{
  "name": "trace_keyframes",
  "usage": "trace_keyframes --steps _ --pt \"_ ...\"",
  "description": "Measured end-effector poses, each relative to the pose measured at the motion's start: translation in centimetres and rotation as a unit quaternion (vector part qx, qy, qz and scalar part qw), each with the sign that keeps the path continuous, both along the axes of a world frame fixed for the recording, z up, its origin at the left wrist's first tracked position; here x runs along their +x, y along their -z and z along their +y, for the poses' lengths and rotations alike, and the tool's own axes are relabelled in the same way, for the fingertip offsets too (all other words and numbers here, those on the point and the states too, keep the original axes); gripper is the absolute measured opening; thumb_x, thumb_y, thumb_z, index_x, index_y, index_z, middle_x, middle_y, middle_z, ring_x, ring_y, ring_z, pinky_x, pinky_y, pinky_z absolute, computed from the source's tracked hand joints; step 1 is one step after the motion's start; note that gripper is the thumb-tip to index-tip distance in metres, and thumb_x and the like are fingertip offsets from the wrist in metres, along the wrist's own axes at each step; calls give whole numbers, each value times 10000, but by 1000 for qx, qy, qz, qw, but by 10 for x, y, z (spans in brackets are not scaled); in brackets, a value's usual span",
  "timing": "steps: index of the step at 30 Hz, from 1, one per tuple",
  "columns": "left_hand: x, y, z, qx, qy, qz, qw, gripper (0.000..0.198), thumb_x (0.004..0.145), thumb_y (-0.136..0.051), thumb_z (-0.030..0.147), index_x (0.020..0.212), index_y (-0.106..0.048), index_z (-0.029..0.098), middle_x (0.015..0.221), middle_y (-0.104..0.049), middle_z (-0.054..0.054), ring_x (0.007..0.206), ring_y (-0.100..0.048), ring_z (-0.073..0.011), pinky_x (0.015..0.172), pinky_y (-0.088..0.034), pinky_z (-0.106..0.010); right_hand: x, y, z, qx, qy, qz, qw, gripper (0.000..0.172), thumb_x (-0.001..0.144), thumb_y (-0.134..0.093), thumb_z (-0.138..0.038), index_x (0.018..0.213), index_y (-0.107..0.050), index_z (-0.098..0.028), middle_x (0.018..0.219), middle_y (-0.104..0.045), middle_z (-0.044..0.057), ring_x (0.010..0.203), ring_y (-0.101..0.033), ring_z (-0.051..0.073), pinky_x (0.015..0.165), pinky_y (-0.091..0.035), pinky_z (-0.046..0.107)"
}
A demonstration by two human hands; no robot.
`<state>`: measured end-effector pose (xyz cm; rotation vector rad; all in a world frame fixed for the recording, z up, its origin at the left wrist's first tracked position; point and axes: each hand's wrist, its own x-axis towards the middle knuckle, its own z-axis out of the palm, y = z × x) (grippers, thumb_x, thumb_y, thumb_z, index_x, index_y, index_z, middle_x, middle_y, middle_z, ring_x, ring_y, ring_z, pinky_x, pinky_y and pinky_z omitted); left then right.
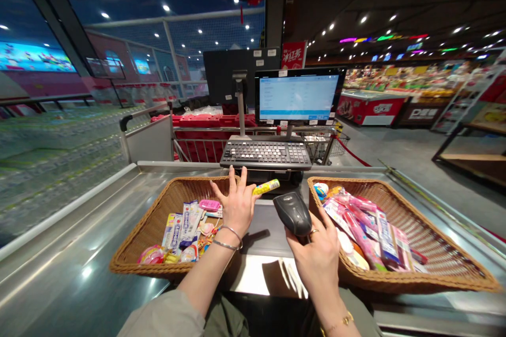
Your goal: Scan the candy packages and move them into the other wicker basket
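My left hand, with a silver bangle at the wrist, has a small yellow tube held at its thumb side, other fingers spread toward the keyboard. My right hand grips a black handheld scanner, its head tilted toward the yellow tube. Under my left forearm sits a wicker basket with white-and-blue packets, a pink package and other small sweets. A second wicker basket, right of my right hand, holds several pink packages and a blue-and-white item.
A lit monitor stands behind the keyboard on the metal counter. Beyond are a metal rail, a grey cart panel and a red freezer. Stacked bottles line the left; a shelf stands at right.
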<state>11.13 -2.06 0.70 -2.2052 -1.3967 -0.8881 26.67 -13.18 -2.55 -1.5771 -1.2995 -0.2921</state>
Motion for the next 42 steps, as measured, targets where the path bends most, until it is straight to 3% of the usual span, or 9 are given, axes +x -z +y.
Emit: trace_keyframes --steps 32,42 --pt "62 -8 -17 1 56 0 998 261 927 -536 365 1117 -687 270 1553 -359 -48 1479 -179 -380 1068 135 -774 49 -10 -29 39 102 33 994 418 831 -638 -400 1152 -670 -135 1212 -652 170 1298 -466 330 1049 -376 557" --pt "76 -8 -21 1 75 -1 997 249 925 -543 368 1100 -692 272 1551 -360 -47 1473 -197 -385 1068 107 -788 63 -10 -35 58 129 50 989 467 800 -641 -517 1062 -699 -134 1146 -675 174 1291 -481 335 1074 -371 549"
